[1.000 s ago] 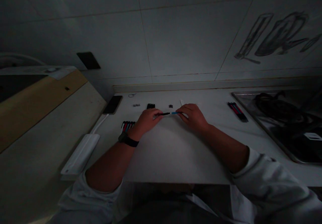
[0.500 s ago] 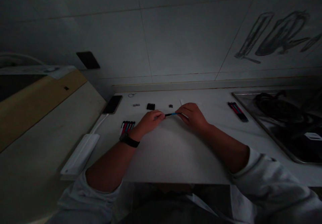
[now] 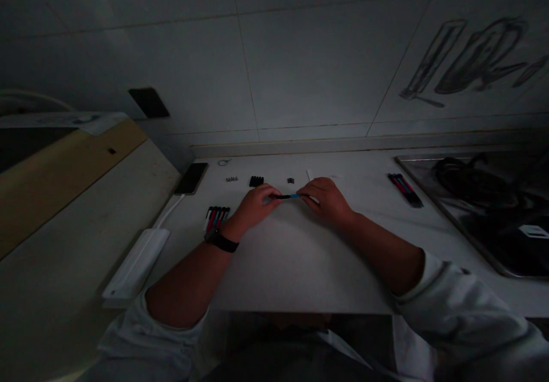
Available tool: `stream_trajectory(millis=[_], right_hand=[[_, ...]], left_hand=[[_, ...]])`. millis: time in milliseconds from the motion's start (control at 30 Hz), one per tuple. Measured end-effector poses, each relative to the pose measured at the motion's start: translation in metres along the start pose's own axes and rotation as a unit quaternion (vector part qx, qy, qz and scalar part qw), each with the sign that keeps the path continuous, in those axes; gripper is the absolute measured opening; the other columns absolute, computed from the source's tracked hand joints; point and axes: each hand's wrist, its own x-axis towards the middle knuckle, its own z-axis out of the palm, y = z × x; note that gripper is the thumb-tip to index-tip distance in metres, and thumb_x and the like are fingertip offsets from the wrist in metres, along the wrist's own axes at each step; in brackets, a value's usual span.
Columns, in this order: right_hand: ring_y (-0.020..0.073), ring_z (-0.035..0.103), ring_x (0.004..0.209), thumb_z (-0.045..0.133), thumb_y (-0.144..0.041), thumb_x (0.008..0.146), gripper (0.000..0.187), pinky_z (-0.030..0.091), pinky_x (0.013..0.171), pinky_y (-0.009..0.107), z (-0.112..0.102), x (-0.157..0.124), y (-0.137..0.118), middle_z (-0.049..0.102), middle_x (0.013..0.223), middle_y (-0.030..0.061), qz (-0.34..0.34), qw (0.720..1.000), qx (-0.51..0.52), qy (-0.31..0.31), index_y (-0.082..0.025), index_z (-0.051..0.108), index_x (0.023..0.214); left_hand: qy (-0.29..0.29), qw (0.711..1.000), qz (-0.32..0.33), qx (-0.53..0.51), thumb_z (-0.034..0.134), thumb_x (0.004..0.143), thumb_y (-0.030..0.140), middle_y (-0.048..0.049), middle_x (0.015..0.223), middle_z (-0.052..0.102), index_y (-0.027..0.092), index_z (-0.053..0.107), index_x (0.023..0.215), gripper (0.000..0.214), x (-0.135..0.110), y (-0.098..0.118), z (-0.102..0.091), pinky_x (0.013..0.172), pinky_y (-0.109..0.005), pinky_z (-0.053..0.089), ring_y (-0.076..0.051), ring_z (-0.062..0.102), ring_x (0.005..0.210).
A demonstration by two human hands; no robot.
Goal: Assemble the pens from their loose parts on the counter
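Observation:
Between my two hands a slim black-and-blue pen (image 3: pixel 291 196) lies level, just above the white counter. My left hand (image 3: pixel 259 200) pinches its black end, and my right hand (image 3: pixel 323 196) closes round the blue end. Beyond my left hand sits a cluster of short black pen parts (image 3: pixel 256 181). Left of that lie several small springs (image 3: pixel 231 179). A few tiny dark pieces (image 3: pixel 290 180) rest behind the pen. Several coloured pen barrels (image 3: pixel 218 216) are lined up beside my left wrist. Thin white sticks (image 3: pixel 309 174) are partly hidden behind my right hand.
At the right lie more red, blue and black pens (image 3: pixel 405 190), beside a metal-edged stove (image 3: pixel 472 216). To the left are a phone (image 3: pixel 191 178), a white power strip (image 3: pixel 137 263) and a large pale box-like appliance (image 3: pixel 86 227). A tiled wall (image 3: pixel 309 73) bounds the counter's back.
Both hands hold the same pen almost in place. My right hand has shifted slightly left, and more of the pen's black end shows at my left fingers.

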Motion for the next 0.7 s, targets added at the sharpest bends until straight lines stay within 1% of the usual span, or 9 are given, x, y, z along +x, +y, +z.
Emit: stream_trajectory(millis=[133, 200, 300, 400, 467, 567, 633, 700], right_hand=[[0.0267, 0.071, 0.099, 0.058, -0.032, 0.103, 0.023, 0.047, 0.096, 0.044, 0.0051, -0.0025, 0.0019, 0.078, 0.107, 0.009, 0.016, 1.0, 0.018, 0.001, -0.024, 0.073, 0.118], [0.0274, 0.07, 0.099, 0.061, -0.034, 0.101, 0.025, 0.047, 0.097, 0.044, 0.0068, -0.0033, 0.0022, 0.078, 0.109, 0.01, 0.025, 0.999, 0.022, 0.001, -0.022, 0.071, 0.121], [0.0274, 0.07, 0.096, 0.065, -0.036, 0.098, 0.022, 0.047, 0.095, 0.043, 0.007, -0.0031, 0.0006, 0.078, 0.104, 0.0093, 0.03, 0.999, 0.017, -0.006, -0.021, 0.072, 0.112], [0.0261, 0.069, 0.091, 0.061, -0.035, 0.1, 0.019, 0.045, 0.092, 0.041, 0.005, -0.0019, -0.0024, 0.078, 0.096, 0.0081, 0.033, 0.999, 0.006, -0.014, -0.021, 0.073, 0.103], [0.0258, 0.068, 0.088, 0.058, -0.036, 0.101, 0.022, 0.044, 0.091, 0.042, 0.0039, -0.0014, -0.004, 0.077, 0.094, 0.0083, 0.034, 0.999, -0.007, -0.023, -0.021, 0.074, 0.102], [0.0255, 0.067, 0.087, 0.061, -0.038, 0.099, 0.021, 0.043, 0.093, 0.042, 0.0033, -0.0015, -0.0049, 0.077, 0.094, 0.0083, 0.032, 0.999, -0.018, -0.032, -0.021, 0.074, 0.104], [0.0253, 0.066, 0.087, 0.063, -0.037, 0.098, 0.021, 0.043, 0.093, 0.042, 0.0028, -0.0013, -0.0051, 0.076, 0.096, 0.0083, 0.028, 0.999, -0.017, -0.029, -0.021, 0.073, 0.105], [0.0248, 0.066, 0.088, 0.061, -0.036, 0.1, 0.021, 0.042, 0.093, 0.042, 0.0017, -0.0007, -0.0058, 0.076, 0.095, 0.0084, 0.02, 0.999, -0.02, -0.031, -0.02, 0.074, 0.104]], left_hand=[[0.031, 0.999, 0.005, 0.014, 0.071, 0.095, 0.023, -0.0041, 0.099, 0.072, 0.022, 0.074, 0.1, 0.006, -0.0002, -0.0004, -0.0005, 0.09, -0.035, 0.053, -0.019, 0.068, 0.096], [0.046, 0.999, 0.004, 0.021, 0.071, 0.095, 0.023, -0.0039, 0.098, 0.072, 0.022, 0.074, 0.099, 0.006, 0.0001, 0.0002, -0.0011, 0.089, -0.035, 0.054, -0.019, 0.068, 0.095], [0.051, 0.998, 0.011, 0.027, 0.071, 0.095, 0.024, -0.004, 0.096, 0.072, 0.021, 0.075, 0.098, 0.006, 0.0003, 0.0016, -0.0012, 0.087, -0.035, 0.054, -0.019, 0.068, 0.093], [0.049, 0.998, 0.026, 0.035, 0.072, 0.095, 0.026, -0.0045, 0.096, 0.072, 0.021, 0.076, 0.099, 0.007, 0.0003, 0.0019, -0.0002, 0.086, -0.035, 0.055, -0.019, 0.068, 0.092], [0.053, 0.997, 0.038, 0.042, 0.073, 0.095, 0.027, -0.0048, 0.096, 0.073, 0.021, 0.076, 0.099, 0.008, 0.0003, 0.0009, 0.0006, 0.086, -0.036, 0.055, -0.019, 0.068, 0.092], [0.052, 0.996, 0.052, 0.055, 0.074, 0.094, 0.027, -0.0049, 0.097, 0.073, 0.021, 0.077, 0.1, 0.009, 0.0004, -0.0012, 0.0013, 0.086, -0.037, 0.055, -0.02, 0.068, 0.092], [0.049, 0.996, 0.054, 0.06, 0.074, 0.094, 0.027, -0.0047, 0.096, 0.074, 0.022, 0.077, 0.1, 0.009, 0.0004, -0.0019, 0.0013, 0.086, -0.037, 0.055, -0.02, 0.068, 0.092], [0.046, 0.995, 0.054, 0.064, 0.074, 0.095, 0.028, -0.0047, 0.097, 0.074, 0.022, 0.077, 0.101, 0.009, 0.0005, -0.002, 0.001, 0.086, -0.038, 0.055, -0.02, 0.068, 0.092]])
